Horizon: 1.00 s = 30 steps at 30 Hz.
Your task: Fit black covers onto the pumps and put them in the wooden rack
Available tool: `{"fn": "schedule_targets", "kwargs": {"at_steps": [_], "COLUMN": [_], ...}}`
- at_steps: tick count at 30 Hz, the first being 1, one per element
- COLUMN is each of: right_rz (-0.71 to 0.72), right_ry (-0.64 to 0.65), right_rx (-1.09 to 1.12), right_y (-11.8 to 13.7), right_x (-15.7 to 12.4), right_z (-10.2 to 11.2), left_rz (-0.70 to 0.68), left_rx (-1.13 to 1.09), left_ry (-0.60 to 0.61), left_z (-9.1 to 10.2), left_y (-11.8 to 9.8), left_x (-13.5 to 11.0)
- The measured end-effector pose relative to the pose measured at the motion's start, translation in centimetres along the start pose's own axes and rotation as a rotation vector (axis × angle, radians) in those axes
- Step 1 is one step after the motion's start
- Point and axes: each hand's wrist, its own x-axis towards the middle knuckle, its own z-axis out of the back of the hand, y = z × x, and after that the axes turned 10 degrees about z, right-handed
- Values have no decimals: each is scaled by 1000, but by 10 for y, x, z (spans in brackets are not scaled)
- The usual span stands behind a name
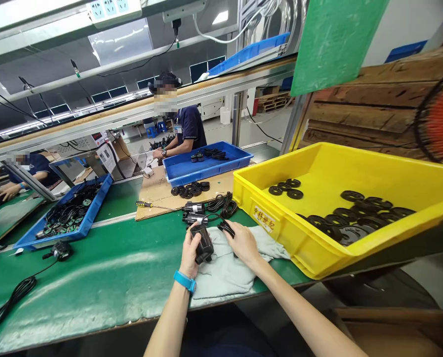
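My left hand [189,255], with a blue band at its wrist, is wrapped round a black motor-like unit [205,245] above a pale cloth [221,281]. To its right, my right hand [245,244] is closed on a coiled black cable [226,228]; its fingertips are partly hidden. Just beyond my hands lie two similar black cylindrical units [193,208] with bundled black cord [221,204]. A screwdriver [144,204] with a yellow and black handle rests beside them on the cardboard [158,191].
A yellow bin [281,225] with black rings stands at right. A blue tray [210,173] sits behind, several black rings [191,189] before it. Another blue tray [94,213] holds cables at left, near a corded unit [62,251]. A co-worker [189,126] is across the bench.
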Motion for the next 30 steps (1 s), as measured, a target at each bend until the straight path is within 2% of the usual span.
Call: {"fn": "schedule_targets", "kwargs": {"at_steps": [2, 4, 7, 9, 12, 15, 18, 20, 23, 25, 28, 30], "right_rz": [62, 146, 244, 268, 264, 250, 262, 302, 406, 438, 530, 581], "right_ry": [-63, -124, -161, -124, 14, 156, 166, 61, -113, -137, -108, -83], "right_rx": [-14, -71, -205, -294, -393, -421, -377, -366, -318, -216, -40, 89], "right_y": [-1, 0, -1, -5, -21, -44, -64, -70, -58, -40, -16, -9], "right_x": [2, 9, 25, 36, 45, 40, 28, 23, 17, 8, -15, -33], "right_z": [11, 28, 56, 66, 62, 43, 20, 9, 1, -2, -10, -19], "left_rz": [-65, -185, -431, -580, -678, -740, -850, -903, -938, -964, -937, -788], "left_rx": [135, 379, 902, 1271, 1738, 2004, 2080, 2092, 2102, 2072, 1960, 1864], "left_ry": [-30, -81, -168, -197, -149, -38, 42, 47, 36, 10, -80, -273], "left_z": [3, 7, 13, 15, 15, 13, 13, 17, 25, 29, 44, 72], "left_y": [-14, -33, -64, -77, -77, -60, -40, -31, -23, -22, -34, -53], "left_x": [-4, -8, -8, -3, 7, 14, 16, 16, 15, 12, 6, -2]}}
